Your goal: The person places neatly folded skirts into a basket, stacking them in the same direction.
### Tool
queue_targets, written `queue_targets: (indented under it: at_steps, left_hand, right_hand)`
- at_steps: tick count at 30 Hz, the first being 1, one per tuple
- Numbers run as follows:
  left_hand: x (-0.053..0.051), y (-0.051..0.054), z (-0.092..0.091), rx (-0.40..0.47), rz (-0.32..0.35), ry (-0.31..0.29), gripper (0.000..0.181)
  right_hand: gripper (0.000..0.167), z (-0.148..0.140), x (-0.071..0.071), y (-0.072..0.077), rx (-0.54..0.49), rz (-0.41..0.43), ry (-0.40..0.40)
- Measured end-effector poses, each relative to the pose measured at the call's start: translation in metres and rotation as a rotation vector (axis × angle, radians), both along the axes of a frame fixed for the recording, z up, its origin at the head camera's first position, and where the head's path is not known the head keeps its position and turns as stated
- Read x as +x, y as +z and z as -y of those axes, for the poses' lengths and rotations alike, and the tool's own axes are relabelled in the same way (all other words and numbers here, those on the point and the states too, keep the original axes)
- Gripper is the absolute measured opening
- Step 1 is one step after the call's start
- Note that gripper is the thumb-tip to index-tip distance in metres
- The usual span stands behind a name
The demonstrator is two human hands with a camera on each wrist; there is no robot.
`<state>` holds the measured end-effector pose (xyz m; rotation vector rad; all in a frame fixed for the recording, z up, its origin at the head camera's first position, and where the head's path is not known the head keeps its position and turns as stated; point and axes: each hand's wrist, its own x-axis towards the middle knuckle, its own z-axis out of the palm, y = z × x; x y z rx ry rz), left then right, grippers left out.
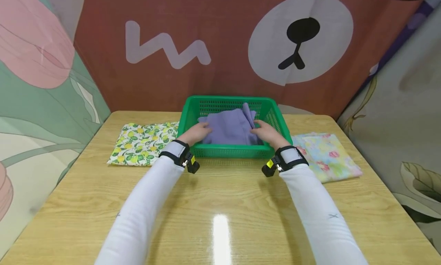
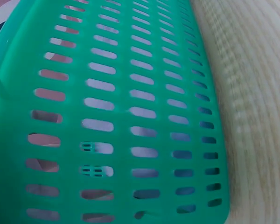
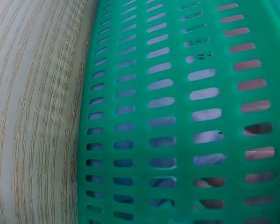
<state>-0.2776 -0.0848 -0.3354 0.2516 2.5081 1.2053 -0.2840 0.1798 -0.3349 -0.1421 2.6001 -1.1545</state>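
In the head view a purple cloth lies bunched inside a green basket, with a fold standing up at its right. The left hand reaches over the basket's front left edge and touches the cloth's left side. Over the front right, the right hand has its fingers at the cloth's right edge by the raised fold; whether they pinch it cannot be told. Both wrist views show the perforated basket wall close up, with purple cloth behind its slots and the hands mostly hidden.
A lemon-print cloth lies flat on the wooden table, left of the basket. To the right lies a pastel flowered cloth. Behind the table hangs a brown printed curtain.
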Motion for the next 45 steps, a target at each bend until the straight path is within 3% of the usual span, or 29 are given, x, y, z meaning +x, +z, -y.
queue_targets:
  at_steps: [8,13,16,21,24,29,35,45]
  left_hand:
    - [0.001,-0.006,0.002,-0.043,0.008,0.002,0.052]
    - [0.002,-0.005,0.001,-0.05,-0.038,-0.022,0.048]
    - [0.002,-0.004,0.0,-0.059,-0.152,-0.006,0.045]
    - [0.009,0.0,-0.005,-0.108,-0.453,0.117,0.038]
    - [0.019,0.002,-0.005,-0.163,-0.615,0.174,0.035]
    - [0.042,-0.003,0.003,-0.21,-0.802,0.135,0.03]
    - [0.065,-0.014,0.016,-0.215,-0.992,0.075,0.024]
    - [0.096,-0.029,0.028,-0.162,-1.077,0.06,0.02]
  right_hand:
    - [0.053,0.005,0.001,-0.003,0.049,-0.041,0.024]
    - [0.049,0.005,0.001,-0.004,0.049,-0.113,0.0]
    - [0.041,0.006,0.005,-0.003,0.035,-0.311,-0.059]
    - [0.029,0.007,0.017,-0.003,0.031,-0.804,-0.147]
    - [0.026,0.004,0.025,-0.006,0.004,-0.954,-0.144]
    - [0.023,-0.008,0.042,-0.013,-0.039,-1.001,-0.126]
    - [0.019,-0.023,0.063,-0.025,-0.001,-1.06,-0.057]
    - [0.019,-0.039,0.092,-0.042,0.009,-1.064,0.034]
